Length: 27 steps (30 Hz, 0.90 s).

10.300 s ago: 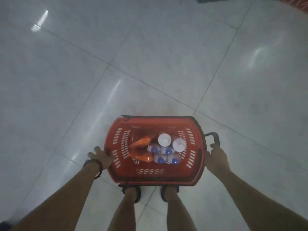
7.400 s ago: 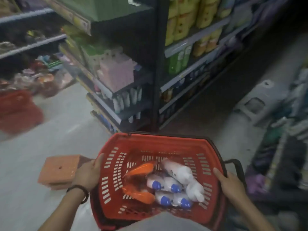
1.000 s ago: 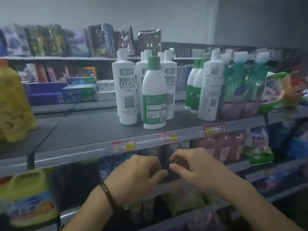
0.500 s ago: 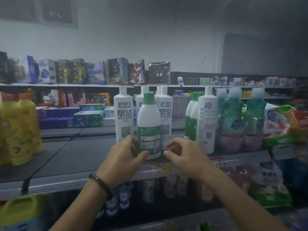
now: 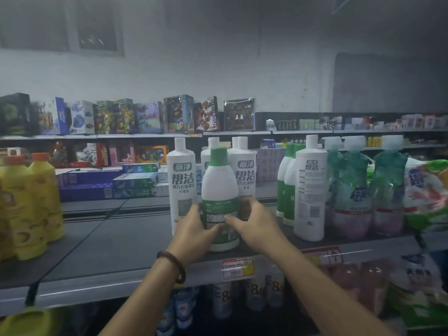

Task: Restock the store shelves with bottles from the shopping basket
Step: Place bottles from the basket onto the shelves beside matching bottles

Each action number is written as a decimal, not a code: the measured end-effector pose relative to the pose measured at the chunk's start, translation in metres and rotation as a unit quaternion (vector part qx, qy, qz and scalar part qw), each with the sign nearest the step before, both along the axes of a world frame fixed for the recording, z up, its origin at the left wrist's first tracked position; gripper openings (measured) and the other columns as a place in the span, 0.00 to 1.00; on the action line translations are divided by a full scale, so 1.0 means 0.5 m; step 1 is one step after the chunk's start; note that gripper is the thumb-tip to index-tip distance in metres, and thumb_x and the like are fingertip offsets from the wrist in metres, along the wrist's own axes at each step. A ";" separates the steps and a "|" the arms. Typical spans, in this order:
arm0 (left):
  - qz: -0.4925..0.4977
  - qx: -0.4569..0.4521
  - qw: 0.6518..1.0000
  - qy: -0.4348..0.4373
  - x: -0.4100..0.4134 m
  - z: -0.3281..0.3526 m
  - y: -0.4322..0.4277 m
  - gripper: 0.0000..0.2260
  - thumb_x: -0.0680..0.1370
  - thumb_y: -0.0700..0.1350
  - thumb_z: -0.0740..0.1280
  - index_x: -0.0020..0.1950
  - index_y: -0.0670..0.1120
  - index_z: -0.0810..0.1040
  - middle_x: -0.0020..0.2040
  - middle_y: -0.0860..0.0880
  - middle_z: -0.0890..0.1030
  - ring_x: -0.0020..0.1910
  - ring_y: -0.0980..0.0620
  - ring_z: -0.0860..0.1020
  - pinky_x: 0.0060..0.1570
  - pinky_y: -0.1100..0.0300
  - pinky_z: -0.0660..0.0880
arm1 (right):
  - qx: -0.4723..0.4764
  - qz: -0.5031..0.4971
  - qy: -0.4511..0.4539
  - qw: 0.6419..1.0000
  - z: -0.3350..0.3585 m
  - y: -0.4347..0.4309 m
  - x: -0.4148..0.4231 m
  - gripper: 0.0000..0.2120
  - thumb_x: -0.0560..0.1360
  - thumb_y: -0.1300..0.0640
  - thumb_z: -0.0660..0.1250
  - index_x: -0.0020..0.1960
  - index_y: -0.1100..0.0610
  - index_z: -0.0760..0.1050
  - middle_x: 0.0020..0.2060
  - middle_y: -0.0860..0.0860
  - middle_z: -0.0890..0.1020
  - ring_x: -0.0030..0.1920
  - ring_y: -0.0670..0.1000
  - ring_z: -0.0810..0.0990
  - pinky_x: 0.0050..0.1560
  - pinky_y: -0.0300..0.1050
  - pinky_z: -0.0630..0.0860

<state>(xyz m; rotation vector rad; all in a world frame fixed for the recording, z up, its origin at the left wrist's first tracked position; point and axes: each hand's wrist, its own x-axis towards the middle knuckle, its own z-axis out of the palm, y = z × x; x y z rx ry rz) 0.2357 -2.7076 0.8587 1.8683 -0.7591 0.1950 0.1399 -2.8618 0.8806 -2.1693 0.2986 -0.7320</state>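
On shelf, green-capped bottle upright near front edge, just before white bottles; left hand and right hand both wrapped round its lower body; step: seemingly positioning stock; next: steady shift without toppling neighbours; basket out of view.

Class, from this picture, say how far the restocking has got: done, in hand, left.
Done: white bottles stand on the shelf. In hand: left hand and right hand grip the upright green-capped bottle. Left: releasing it; basket not in view, so remaining stock unknown.
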 end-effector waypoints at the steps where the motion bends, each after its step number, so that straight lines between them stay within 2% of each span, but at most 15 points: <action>1: 0.003 -0.009 1.000 -0.003 0.002 -0.004 -0.001 0.22 0.75 0.51 0.80 0.65 0.52 0.75 0.56 0.60 0.83 0.57 0.59 0.83 0.54 0.61 0.82 | 0.003 0.005 -0.004 1.000 -0.005 0.002 0.003 0.23 0.78 0.47 0.77 0.70 0.50 0.76 0.57 0.43 0.83 0.58 0.46 0.81 0.46 0.32 0.71; 4: 0.005 -0.027 1.000 -0.007 0.011 -0.014 -0.003 0.22 0.75 0.51 0.80 0.65 0.54 0.76 0.57 0.60 0.84 0.57 0.59 0.83 0.58 0.53 0.84 | 0.010 0.009 -0.022 1.000 -0.011 0.006 0.006 0.22 0.78 0.47 0.77 0.69 0.49 0.77 0.58 0.43 0.85 0.58 0.46 0.83 0.45 0.29 0.72; 7: -0.006 -0.043 0.999 -0.026 0.008 -0.020 -0.003 0.21 0.76 0.51 0.79 0.65 0.54 0.76 0.57 0.60 0.85 0.55 0.64 0.83 0.57 0.56 0.84 | 0.013 0.009 -0.038 0.999 -0.013 0.008 0.005 0.20 0.77 0.47 0.78 0.66 0.48 0.78 0.54 0.41 0.85 0.53 0.41 0.84 0.42 0.26 0.72; 10: -0.029 -0.088 0.996 -0.020 -0.011 -0.024 -0.006 0.20 0.75 0.54 0.77 0.64 0.53 0.77 0.56 0.57 0.86 0.52 0.63 0.85 0.53 0.56 0.85 | 0.016 0.013 -0.063 0.998 -0.014 0.014 -0.006 0.20 0.76 0.47 0.78 0.65 0.46 0.79 0.52 0.39 0.86 0.52 0.39 0.84 0.47 0.30 0.78; 12: -0.037 -0.131 0.991 -0.015 -0.031 -0.022 -0.012 0.21 0.73 0.57 0.76 0.63 0.53 0.78 0.54 0.55 0.87 0.49 0.59 0.87 0.49 0.54 0.86 | 0.008 0.013 -0.083 0.996 -0.012 0.013 -0.017 0.19 0.75 0.45 0.79 0.64 0.43 0.80 0.52 0.38 0.86 0.52 0.39 0.85 0.52 0.35 0.82; 13: -0.028 -0.149 0.988 -0.028 -0.040 -0.019 -0.018 0.20 0.74 0.58 0.76 0.63 0.55 0.78 0.52 0.55 0.87 0.46 0.57 0.87 0.46 0.52 0.86 | 0.004 0.017 -0.096 0.995 -0.009 0.012 -0.024 0.19 0.74 0.44 0.79 0.63 0.41 0.80 0.52 0.38 0.87 0.52 0.38 0.84 0.52 0.34 0.82; 15: -0.009 -0.180 0.981 -0.071 -0.060 -0.015 -0.031 0.19 0.75 0.51 0.78 0.64 0.57 0.80 0.50 0.56 0.87 0.43 0.56 0.87 0.42 0.53 0.86 | 0.004 0.036 -0.119 0.992 -0.002 0.012 -0.039 0.22 0.70 0.38 0.80 0.62 0.39 0.80 0.53 0.40 0.87 0.52 0.37 0.84 0.51 0.33 0.81; 17: -0.047 -0.212 0.972 -0.092 -0.082 -0.012 -0.046 0.24 0.77 0.40 0.77 0.71 0.55 0.80 0.55 0.58 0.88 0.48 0.57 0.88 0.47 0.53 0.86 | 0.005 0.050 -0.134 0.990 0.003 0.012 -0.050 0.30 0.65 0.32 0.81 0.63 0.40 0.79 0.54 0.41 0.86 0.54 0.39 0.85 0.53 0.36 0.83; 19: -0.119 -0.199 0.967 -0.110 -0.104 -0.014 -0.057 0.29 0.78 0.35 0.75 0.77 0.54 0.76 0.64 0.59 0.85 0.52 0.58 0.87 0.49 0.54 0.86 | 0.013 0.038 -0.161 0.986 0.007 0.008 -0.061 0.31 0.64 0.35 0.84 0.62 0.42 0.78 0.52 0.41 0.87 0.52 0.39 0.86 0.49 0.34 0.83; 21: -0.217 -0.166 0.957 -0.099 -0.125 -0.011 -0.060 0.34 0.79 0.34 0.74 0.78 0.62 0.70 0.72 0.55 0.80 0.42 0.64 0.84 0.41 0.61 0.83 | 0.057 0.033 -0.198 0.978 0.013 -0.003 -0.075 0.23 0.68 0.45 0.85 0.58 0.47 0.80 0.47 0.42 0.88 0.48 0.41 0.87 0.46 0.34 0.83; 22: -0.265 -0.148 0.950 -0.074 -0.128 -0.009 -0.059 0.36 0.79 0.33 0.73 0.78 0.64 0.68 0.74 0.52 0.79 0.38 0.64 0.82 0.40 0.63 0.82 | 0.083 0.046 -0.207 0.974 0.014 -0.012 -0.083 0.20 0.70 0.47 0.84 0.58 0.50 0.81 0.47 0.45 0.89 0.48 0.44 0.88 0.47 0.38 0.84; 23: -0.287 -0.136 0.947 -0.056 -0.124 -0.007 -0.058 0.38 0.79 0.34 0.74 0.79 0.65 0.66 0.73 0.52 0.79 0.39 0.62 0.82 0.41 0.62 0.83 | 0.098 0.068 -0.206 0.971 0.013 -0.023 -0.090 0.20 0.72 0.48 0.82 0.59 0.53 0.82 0.48 0.48 0.89 0.48 0.48 0.89 0.49 0.43 0.86; 25: -0.268 -0.124 0.955 -0.033 -0.107 0.001 -0.058 0.41 0.77 0.43 0.79 0.80 0.69 0.63 0.71 0.57 0.80 0.55 0.58 0.84 0.54 0.55 0.85 | 0.117 0.109 -0.193 0.968 0.011 -0.045 -0.101 0.25 0.74 0.48 0.81 0.65 0.56 0.79 0.52 0.53 0.88 0.52 0.54 0.89 0.53 0.56 0.87; 26: -0.265 -0.117 0.957 -0.015 -0.103 0.007 -0.057 0.42 0.75 0.48 0.80 0.80 0.71 0.62 0.70 0.58 0.80 0.63 0.57 0.82 0.59 0.52 0.84 | 0.130 0.121 -0.188 0.966 0.011 -0.053 -0.106 0.28 0.74 0.47 0.81 0.68 0.57 0.77 0.55 0.55 0.87 0.53 0.56 0.89 0.54 0.59 0.87; 27: -0.279 -0.114 0.953 0.011 -0.100 0.012 -0.060 0.41 0.73 0.50 0.81 0.79 0.71 0.64 0.70 0.56 0.81 0.66 0.54 0.82 0.61 0.50 0.83 | 0.139 0.124 -0.187 0.965 0.012 -0.060 -0.111 0.29 0.74 0.47 0.81 0.69 0.57 0.75 0.56 0.55 0.87 0.54 0.56 0.89 0.54 0.60 0.87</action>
